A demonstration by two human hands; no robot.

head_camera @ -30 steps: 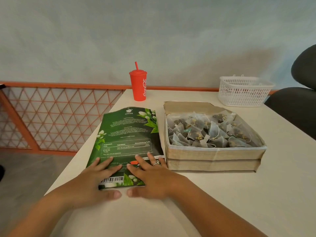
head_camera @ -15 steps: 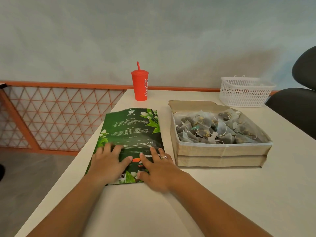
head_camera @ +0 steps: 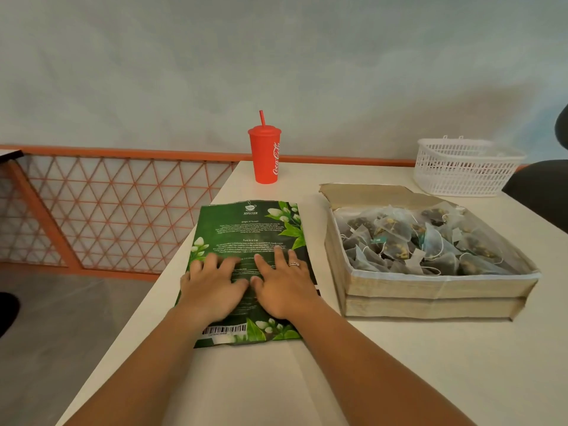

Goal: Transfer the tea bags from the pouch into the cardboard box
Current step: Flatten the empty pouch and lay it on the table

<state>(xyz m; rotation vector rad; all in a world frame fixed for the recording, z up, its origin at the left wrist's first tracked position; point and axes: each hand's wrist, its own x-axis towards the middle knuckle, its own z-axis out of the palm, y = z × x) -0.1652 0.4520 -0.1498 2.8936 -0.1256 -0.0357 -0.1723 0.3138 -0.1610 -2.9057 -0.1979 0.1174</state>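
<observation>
A flat green pouch (head_camera: pixel 255 229) with white flowers and a barcode lies on the table near its left edge. My left hand (head_camera: pixel 212 287) and my right hand (head_camera: pixel 281 284) rest palm down on the pouch's middle, side by side, fingers spread and pointing away from me. A ring sits on my right hand. To the right stands an open cardboard box (head_camera: pixel 430 290), lined with clear plastic and filled with several pyramid tea bags (head_camera: pixel 412 241). Neither hand touches the box.
A red lidded cup with a straw (head_camera: pixel 265 155) stands at the table's far edge. A white plastic basket (head_camera: pixel 464 167) sits at the back right. A dark chair (head_camera: pixel 541 189) is at the right. An orange lattice fence (head_camera: pixel 107 210) runs along the left.
Both hands have slid forward along the pouch, from its near edge by the barcode to its middle, staying flat on it. The pouch and box have not shifted on the table.
</observation>
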